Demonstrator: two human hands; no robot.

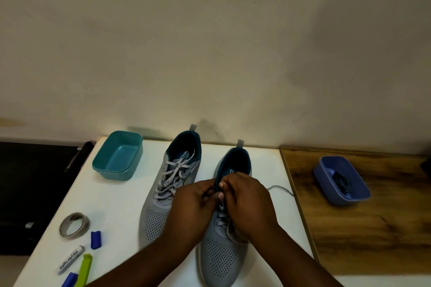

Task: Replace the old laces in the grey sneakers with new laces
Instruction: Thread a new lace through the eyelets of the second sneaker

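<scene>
From the head camera, you are early in the job. Both grey mesh sneakers stand side by side on the white bench (112, 196), toes towards you. The left grey mesh sneaker (161, 196) keeps its pale grey flat lace (173, 176) fully threaded and loosely tied, so nothing has been done to it.

Your hands are together over the tongue of the right grey mesh sneaker (221, 256). Your left hand (193, 202) has its fingers curled in at the upper eyelets, and your right hand (247, 200) is curled beside it, fingertips nearly meeting. They appear to be pinching that shoe's old pale lace (222, 215), though the hands cover the exact grip, so you cannot be sure from here. One loose end of the lace (281, 189) trails out onto the bench to the right of the shoe, which suggests the knot is undone and unthreading is under way; the lower rows are still crossed through the eyelets.

The dark new laces (341, 182) lie coiled in the blue plastic tub (345, 198) on the wooden board (373, 228) at your right, untouched. The teal plastic tub (117, 162) at the left holds nothing.

Left to do, as I judge it: finish stripping this shoe, strip the other, then thread both with the dark laces.
</scene>
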